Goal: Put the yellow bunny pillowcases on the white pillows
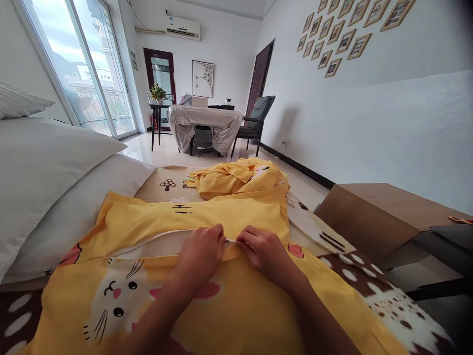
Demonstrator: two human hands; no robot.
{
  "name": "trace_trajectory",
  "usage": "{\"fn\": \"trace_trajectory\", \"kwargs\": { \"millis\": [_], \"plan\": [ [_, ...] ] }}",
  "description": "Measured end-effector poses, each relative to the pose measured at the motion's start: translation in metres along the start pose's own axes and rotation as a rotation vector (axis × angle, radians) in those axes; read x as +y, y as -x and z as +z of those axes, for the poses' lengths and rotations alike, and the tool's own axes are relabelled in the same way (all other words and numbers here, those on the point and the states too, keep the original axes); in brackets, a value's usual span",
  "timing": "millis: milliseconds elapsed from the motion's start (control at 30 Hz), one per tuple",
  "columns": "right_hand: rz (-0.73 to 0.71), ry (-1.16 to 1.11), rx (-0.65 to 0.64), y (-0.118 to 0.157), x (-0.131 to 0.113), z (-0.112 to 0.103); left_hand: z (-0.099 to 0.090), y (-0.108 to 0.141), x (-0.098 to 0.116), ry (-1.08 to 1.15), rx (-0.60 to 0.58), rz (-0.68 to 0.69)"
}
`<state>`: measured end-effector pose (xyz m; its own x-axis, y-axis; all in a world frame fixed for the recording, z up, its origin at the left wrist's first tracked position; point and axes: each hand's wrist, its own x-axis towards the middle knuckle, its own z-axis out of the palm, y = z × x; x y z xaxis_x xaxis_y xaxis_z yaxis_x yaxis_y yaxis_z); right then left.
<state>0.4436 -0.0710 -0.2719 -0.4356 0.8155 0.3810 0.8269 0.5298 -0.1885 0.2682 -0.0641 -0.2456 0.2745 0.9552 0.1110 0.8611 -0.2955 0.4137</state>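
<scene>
A yellow cover (pixel 254 301) with a printed white rabbit lies across the bed in front of me. Its long opening (pixel 158 244) gapes on the left side, and pale fabric shows inside. Closed fingers of my left hand (pixel 203 251) grip the edge of this opening near its middle. Just to the right, my right hand (pixel 264 251) pinches the same seam, where a short bit of zipper (pixel 231 241) shows between the hands. My fingertips hide whether a zipper pull is held. Beyond the cover lies a crumpled heap of yellow cloth (pixel 236 177).
White pillows (pixel 55 172) are stacked at the left. A patterned brown and cream blanket (pixel 399 305) covers the bed. At the right stands a brown box-like piece of furniture (pixel 384 207). Farther back are a draped table (pixel 207 116) and a dark chair (pixel 256 121).
</scene>
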Motion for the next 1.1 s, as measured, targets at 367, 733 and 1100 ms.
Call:
{"fn": "trace_trajectory", "kwargs": {
  "millis": [367,733,1100],
  "plan": [
    [0.022,-0.065,0.029,0.001,0.002,-0.003,-0.024,0.005,-0.018,0.085,-0.017,-0.017],
    [0.034,-0.084,0.01,0.001,0.005,-0.005,-0.032,0.006,-0.024,0.009,-0.049,-0.011],
    [0.041,0.021,-0.049,0.0,-0.003,0.004,-0.042,0.019,-0.078,0.138,-0.036,0.037]
  ]
}}
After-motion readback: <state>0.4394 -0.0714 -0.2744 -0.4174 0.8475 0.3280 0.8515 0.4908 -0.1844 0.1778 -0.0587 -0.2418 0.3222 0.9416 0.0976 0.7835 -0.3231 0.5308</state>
